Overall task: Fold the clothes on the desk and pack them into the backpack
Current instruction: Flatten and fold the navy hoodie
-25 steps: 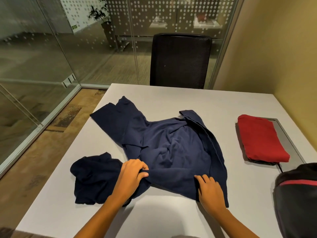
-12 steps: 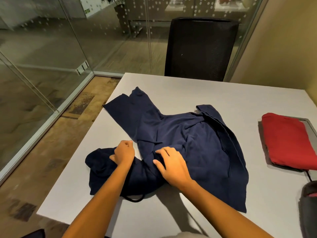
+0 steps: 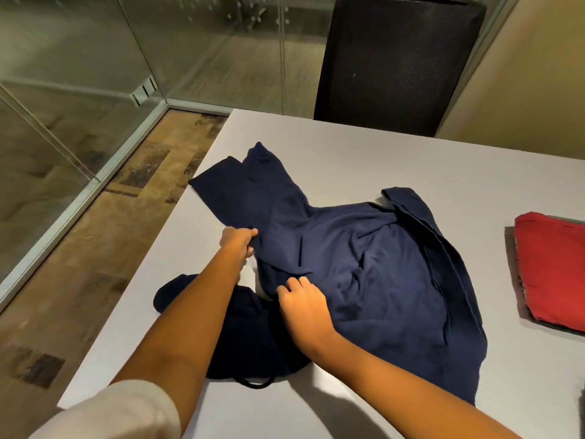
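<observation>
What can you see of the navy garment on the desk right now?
The navy garment is a soft knit, unfolded and wrinkled, spread across the white desk. One sleeve reaches toward the far left edge; a bunched part lies near the front edge. The left hand pinches the fabric by that sleeve, and the right hand grips a fold.

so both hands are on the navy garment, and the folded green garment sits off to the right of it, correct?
Not quite: the folded garment is red, not green, as the head view shows. The rest stands: the left hand and right hand are both on the navy garment, with the folded one off to its right.
</observation>
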The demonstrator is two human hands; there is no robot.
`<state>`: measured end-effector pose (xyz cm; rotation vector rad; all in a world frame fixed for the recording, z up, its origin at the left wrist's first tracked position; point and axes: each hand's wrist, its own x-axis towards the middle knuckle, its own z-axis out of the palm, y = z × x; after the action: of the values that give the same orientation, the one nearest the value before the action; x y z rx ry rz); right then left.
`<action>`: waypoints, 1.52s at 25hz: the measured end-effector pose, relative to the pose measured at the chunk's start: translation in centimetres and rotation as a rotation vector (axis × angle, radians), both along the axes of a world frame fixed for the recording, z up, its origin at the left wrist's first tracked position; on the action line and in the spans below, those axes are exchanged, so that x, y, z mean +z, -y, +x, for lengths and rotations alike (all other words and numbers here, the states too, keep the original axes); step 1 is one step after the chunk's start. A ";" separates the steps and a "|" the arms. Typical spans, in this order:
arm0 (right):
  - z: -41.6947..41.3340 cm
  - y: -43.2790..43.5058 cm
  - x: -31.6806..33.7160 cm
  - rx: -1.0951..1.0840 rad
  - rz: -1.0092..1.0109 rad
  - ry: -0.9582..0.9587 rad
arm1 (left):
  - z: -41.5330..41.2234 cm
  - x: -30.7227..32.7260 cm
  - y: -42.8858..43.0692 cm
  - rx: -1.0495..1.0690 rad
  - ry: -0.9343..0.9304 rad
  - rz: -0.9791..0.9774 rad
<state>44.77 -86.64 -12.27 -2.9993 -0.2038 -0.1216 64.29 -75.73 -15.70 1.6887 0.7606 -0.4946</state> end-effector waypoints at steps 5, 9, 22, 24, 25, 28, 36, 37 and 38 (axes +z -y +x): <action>-1.2 -0.7 0.4 0.341 0.368 0.029 | 6.6 8.9 6.7 -0.078 0.357 -0.197; -3.2 -1.8 -0.1 0.630 0.347 -0.034 | 6.4 11.9 11.2 -0.323 0.477 -0.248; -8.2 11.9 -6.2 -0.186 -0.025 -0.229 | -12.3 1.4 -4.1 -0.609 -0.029 0.749; -9.7 12.6 -6.8 -0.197 -0.153 -0.317 | -15.1 1.3 -5.5 -0.550 0.087 0.812; -10.3 12.7 -6.8 -0.203 -0.182 -0.334 | -15.9 1.2 -6.3 -0.501 0.174 0.821; -11.4 12.6 -6.1 -0.221 -0.208 -0.426 | -17.3 2.4 -7.5 -0.101 0.285 0.662; -11.4 11.2 -4.8 -0.288 -0.089 -0.383 | -23.2 4.5 -8.6 0.434 0.171 0.277; -10.9 10.5 -4.1 -0.243 -0.093 -0.337 | -24.5 4.6 -8.5 0.424 0.175 0.261; -10.5 9.8 -3.3 -0.203 -0.097 -0.318 | -25.9 4.7 -8.3 0.390 0.199 0.274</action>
<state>34.25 -96.47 -15.54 -3.0703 0.1321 0.3538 38.39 -67.42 -11.03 1.7494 1.0145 0.0517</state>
